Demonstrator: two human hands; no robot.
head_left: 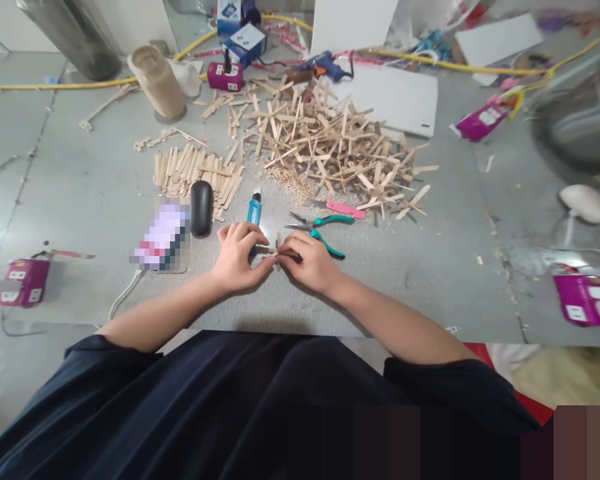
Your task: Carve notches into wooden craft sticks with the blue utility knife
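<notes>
Near the middle of the front edge of the table point(420, 267), the left hand point(243, 257) and the right hand point(307, 263) meet, both pinching a small piece of crossed wooden sticks point(279, 239) between thumb and fingers. Farther from that edge lie a blue cutter point(255, 210) beside the left hand, and green-handled pliers point(336, 219) and a pink knife point(346, 210) beyond the right hand. Toward the back edge spreads a heap of crossed sticks point(330, 143), with loose flat sticks point(180, 170), a black case point(201, 208) and a phone point(163, 233) toward the left edge.
</notes>
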